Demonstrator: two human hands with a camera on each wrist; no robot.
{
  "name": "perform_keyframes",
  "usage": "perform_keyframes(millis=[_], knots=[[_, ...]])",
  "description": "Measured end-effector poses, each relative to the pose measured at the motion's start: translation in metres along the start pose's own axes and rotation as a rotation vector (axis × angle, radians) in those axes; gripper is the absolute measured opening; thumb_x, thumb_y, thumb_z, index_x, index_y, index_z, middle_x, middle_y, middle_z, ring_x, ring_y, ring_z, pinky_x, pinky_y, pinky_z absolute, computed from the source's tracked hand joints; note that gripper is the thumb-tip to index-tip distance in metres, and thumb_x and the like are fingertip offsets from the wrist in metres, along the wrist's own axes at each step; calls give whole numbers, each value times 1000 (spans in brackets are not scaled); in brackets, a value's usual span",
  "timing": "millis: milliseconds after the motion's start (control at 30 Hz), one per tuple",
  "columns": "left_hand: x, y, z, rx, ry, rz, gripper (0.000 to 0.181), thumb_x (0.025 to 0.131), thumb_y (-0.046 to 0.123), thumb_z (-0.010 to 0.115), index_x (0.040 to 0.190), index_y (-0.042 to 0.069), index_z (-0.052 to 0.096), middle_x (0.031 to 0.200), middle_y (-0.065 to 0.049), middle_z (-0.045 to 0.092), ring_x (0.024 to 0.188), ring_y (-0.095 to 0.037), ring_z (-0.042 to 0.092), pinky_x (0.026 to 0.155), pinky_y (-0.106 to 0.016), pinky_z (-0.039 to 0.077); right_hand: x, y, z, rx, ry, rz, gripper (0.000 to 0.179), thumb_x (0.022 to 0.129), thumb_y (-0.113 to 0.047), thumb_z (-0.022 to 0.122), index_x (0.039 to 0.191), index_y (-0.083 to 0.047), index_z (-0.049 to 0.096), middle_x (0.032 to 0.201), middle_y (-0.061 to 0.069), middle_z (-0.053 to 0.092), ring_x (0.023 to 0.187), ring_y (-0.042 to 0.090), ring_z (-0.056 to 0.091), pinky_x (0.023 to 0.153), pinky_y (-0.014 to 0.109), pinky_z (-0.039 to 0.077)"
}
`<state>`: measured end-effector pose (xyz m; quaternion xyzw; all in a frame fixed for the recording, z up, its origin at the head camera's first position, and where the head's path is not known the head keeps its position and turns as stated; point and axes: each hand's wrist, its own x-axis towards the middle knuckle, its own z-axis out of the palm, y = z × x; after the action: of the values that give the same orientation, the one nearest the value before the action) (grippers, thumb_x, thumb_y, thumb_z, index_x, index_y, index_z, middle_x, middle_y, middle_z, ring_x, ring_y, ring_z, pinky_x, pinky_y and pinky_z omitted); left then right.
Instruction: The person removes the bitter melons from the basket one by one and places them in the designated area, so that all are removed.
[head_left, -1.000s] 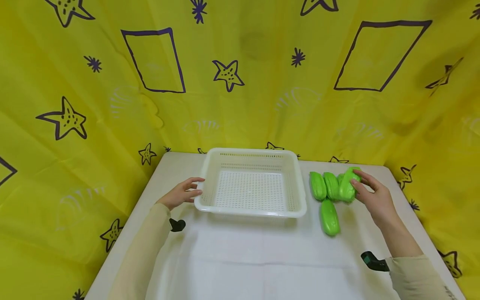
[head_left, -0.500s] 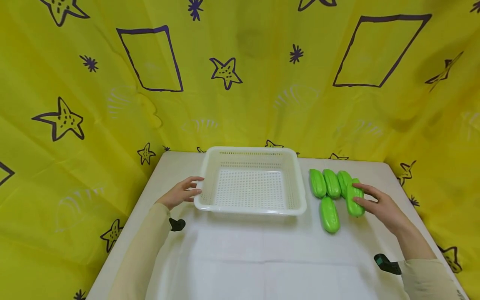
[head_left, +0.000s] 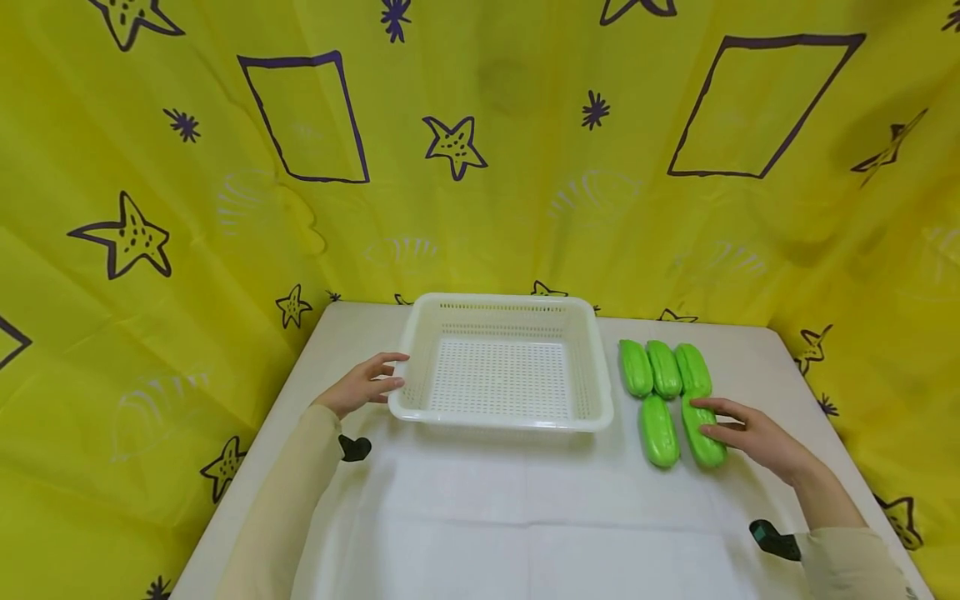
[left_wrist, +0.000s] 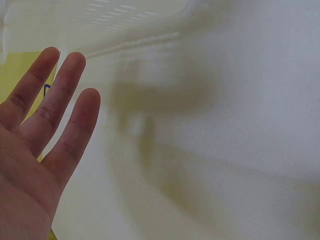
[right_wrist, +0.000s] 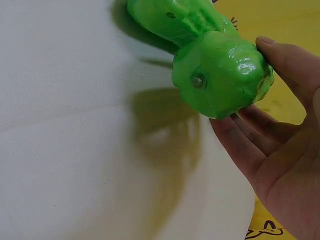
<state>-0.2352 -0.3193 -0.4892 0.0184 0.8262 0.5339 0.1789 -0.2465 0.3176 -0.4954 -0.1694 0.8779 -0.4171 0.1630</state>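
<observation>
My right hand holds a green, ridged, glossy cucumber at the right of the table, thumb on one side and fingers on the other. In the right wrist view the stub end of this cucumber faces the camera, with another green cucumber just behind it. To its left lies a cucumber; behind them, three stand in a row, the rightmost cucumber end to end with the held one. My left hand is at the left rim of a white basket, its fingers extended.
The perforated basket sits at the back middle of the white-covered table, nothing lying in it. A yellow curtain with starfish drawings encloses the back and sides. Dark wrist devices show below each forearm.
My right hand has brought the held cucumber toward the front, from over the back row to beside the front cucumber. My left hand and the basket stay in place.
</observation>
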Motion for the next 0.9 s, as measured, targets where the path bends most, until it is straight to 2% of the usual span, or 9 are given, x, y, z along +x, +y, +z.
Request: perform_keyframes(millis=[400,667,900], knots=[[0,-1,-2,9,-6,-6,58,94,34,67,145,19,44,141,-21,42,117,-33,53,94,-45,52,6,8,8,21,-18,7,52,99,-25,59,141,3,46,148,35,29,121,54,46,81,17,47],[1,-2,-1,12,-3,-21,59,93,36,67,145,21,44,141,-20,42,117,-32,53,94,-43,52,8,10,12,49,-24,11,52,99,-25,60,141,3,46,147,33,34,122,56,44,81,18,48],[1,-2,-1,11,0,-14,59,93,35,67,145,20,44,141,-21,42,117,-33,53,94,-45,52,10,11,13,36,-25,4,53,99,-25,60,141,2,46,147,34,32,122,57,43,82,17,47]])
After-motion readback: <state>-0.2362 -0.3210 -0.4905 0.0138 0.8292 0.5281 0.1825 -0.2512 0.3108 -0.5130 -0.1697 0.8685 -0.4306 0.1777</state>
